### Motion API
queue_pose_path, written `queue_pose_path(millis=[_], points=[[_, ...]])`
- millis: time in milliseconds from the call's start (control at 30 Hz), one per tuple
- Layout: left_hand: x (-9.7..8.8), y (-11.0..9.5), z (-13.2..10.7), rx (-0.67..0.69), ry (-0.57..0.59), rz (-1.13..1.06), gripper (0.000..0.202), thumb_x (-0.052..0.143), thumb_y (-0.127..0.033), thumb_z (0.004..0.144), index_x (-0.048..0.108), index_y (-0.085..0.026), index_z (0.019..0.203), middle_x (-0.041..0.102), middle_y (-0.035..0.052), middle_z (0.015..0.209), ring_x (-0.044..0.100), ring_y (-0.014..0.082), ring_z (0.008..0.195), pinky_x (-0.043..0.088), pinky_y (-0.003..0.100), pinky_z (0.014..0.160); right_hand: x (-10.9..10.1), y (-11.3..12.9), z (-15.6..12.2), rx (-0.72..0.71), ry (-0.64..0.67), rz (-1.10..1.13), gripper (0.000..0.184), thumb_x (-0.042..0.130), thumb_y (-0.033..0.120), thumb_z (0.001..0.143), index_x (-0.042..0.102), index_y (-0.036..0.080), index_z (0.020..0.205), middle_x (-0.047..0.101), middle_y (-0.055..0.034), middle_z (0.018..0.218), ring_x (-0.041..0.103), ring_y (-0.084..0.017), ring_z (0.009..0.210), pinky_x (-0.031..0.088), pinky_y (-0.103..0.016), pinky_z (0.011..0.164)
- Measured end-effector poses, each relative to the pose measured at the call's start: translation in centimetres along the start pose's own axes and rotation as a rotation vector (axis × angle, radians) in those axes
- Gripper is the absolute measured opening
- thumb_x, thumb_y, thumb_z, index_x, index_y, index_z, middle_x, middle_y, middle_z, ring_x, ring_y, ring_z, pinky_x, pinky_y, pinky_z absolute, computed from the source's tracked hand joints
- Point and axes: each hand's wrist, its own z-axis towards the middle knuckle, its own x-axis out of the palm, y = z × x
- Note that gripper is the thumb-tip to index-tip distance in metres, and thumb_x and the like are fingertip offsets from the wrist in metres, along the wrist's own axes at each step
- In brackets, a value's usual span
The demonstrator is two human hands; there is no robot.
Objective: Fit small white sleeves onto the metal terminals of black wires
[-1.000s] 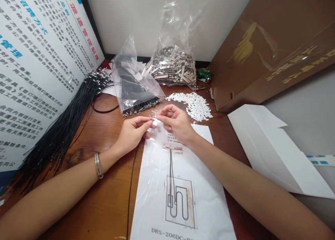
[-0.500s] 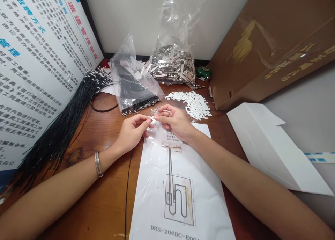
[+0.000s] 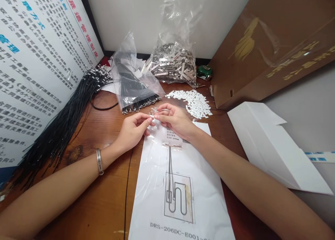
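My left hand (image 3: 137,130) and my right hand (image 3: 174,119) meet fingertip to fingertip above the top of a printed drawing sheet (image 3: 154,198). Pinched between the two sets of fingers is a small white piece (image 3: 152,116), mostly covered by them. A thin black wire (image 3: 127,187) runs up the table and disappears beneath my left hand; whether that hand grips it is hidden. Just beyond the fingertips lie some small shiny bits (image 3: 153,110), too fine to name. A pile of short white tubes (image 3: 198,105) lies beyond my right hand.
At the back stand a clear bag of metal strips (image 3: 174,65) and a bag of black wires (image 3: 131,82). A bundle of black wires (image 3: 60,117) leans along the printed board (image 3: 44,58) at left. On the right are a brown box (image 3: 261,51) and a folded white card (image 3: 272,145).
Both hands stay together in nearly the same pose, with only a slight shift of the fingers. The whole view has moved very slightly.
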Motion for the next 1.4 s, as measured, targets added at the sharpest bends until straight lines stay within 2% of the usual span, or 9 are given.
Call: queue_pose_path(millis=[233, 500, 800, 1000, 1400], points=[[0.05, -0.21, -0.15, -0.002, 0.023, 0.026, 0.023, 0.064, -0.037, 0.081, 0.069, -0.015, 0.087, 0.071, 0.0044, 0.078, 0.058, 0.0096, 0.050, 0.046, 0.021, 0.047, -0.03, -0.20, -0.04, -0.008, -0.005, 0.000, 0.038, 0.082, 0.031, 0.062, 0.056, 0.020, 0.086, 0.065, 0.0007, 0.073, 0.051, -0.009, 0.057, 0.033, -0.025, 0.051], [0.09, -0.30, -0.02, 0.006, -0.020, 0.007, 0.022, 0.062, -0.036, 0.082, 0.064, -0.014, 0.085, 0.070, 0.0043, 0.075, 0.058, 0.0098, 0.049, 0.047, 0.021, 0.046, 0.10, -0.20, 0.02, -0.003, -0.031, 0.023, 0.039, 0.083, 0.030, 0.060, 0.055, 0.020, 0.085, 0.064, 0.0016, 0.072, 0.051, -0.009, 0.059, 0.033, -0.026, 0.052], [0.07, -0.34, -0.06, -0.017, 0.035, 0.030, 0.023, 0.062, -0.035, 0.082, 0.068, -0.013, 0.090, 0.069, 0.0031, 0.075, 0.056, 0.0079, 0.048, 0.047, 0.019, 0.046, 0.21, -0.11, -0.06, -0.020, -0.023, -0.014, 0.037, 0.083, 0.029, 0.060, 0.056, 0.020, 0.083, 0.063, 0.0013, 0.071, 0.049, -0.009, 0.057, 0.031, -0.026, 0.051], [0.24, -0.62, -0.17, -0.010, 0.025, 0.017, 0.020, 0.064, -0.032, 0.080, 0.066, -0.013, 0.083, 0.067, 0.0021, 0.071, 0.056, 0.0079, 0.047, 0.047, 0.019, 0.045, 0.12, -0.09, -0.01, 0.022, -0.047, 0.070, 0.039, 0.084, 0.027, 0.058, 0.055, 0.019, 0.084, 0.063, 0.0012, 0.072, 0.050, -0.009, 0.059, 0.033, -0.026, 0.053], [0.23, -0.69, -0.21, -0.017, 0.052, -0.002, 0.015, 0.064, -0.027, 0.079, 0.066, -0.012, 0.081, 0.066, 0.0012, 0.067, 0.056, 0.0073, 0.048, 0.046, 0.018, 0.046, 0.08, 0.29, -0.14, 0.068, -0.031, 0.065, 0.041, 0.083, 0.024, 0.058, 0.057, 0.018, 0.088, 0.064, 0.0010, 0.069, 0.049, -0.009, 0.056, 0.033, -0.026, 0.052]])
